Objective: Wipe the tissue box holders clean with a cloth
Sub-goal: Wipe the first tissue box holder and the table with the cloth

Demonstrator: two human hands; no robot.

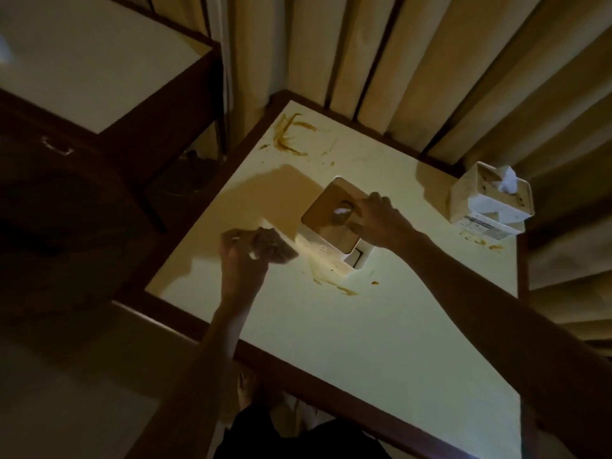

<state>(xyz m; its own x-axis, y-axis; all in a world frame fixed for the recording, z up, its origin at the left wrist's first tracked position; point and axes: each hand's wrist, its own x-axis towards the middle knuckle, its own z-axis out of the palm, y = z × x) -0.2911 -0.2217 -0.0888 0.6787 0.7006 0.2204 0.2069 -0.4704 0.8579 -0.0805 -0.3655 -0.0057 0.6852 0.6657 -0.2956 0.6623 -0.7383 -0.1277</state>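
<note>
**Tissue box holder steadied for wiping, second one untouched**

Tissue box holder, white and square with a tan lid (334, 223), is held at its right edge by the right hand (376, 221), whose fingers are curled over the lid beside the round opening where a bit of white tissue shows. A crumpled brownish cloth (271, 248) is gripped in the left hand (243, 256), fingers bunched round it, and is brought just beside the holder's left wall; whether cloth and wall touch cannot be told. The holder stands near the middle of the pale table with dark wooden edging (347, 342).

Brown specks are seen on the holder's lit front wall, so its cleaning is judged unfinished. Brown smears (331, 283) lie on the tabletop just in front of it, and more (291, 134) near the far corner. A second white tissue box holder (490, 200), spotted and with tissue protruding, stands well apart at the right edge and is judged not yet wiped.
</note>
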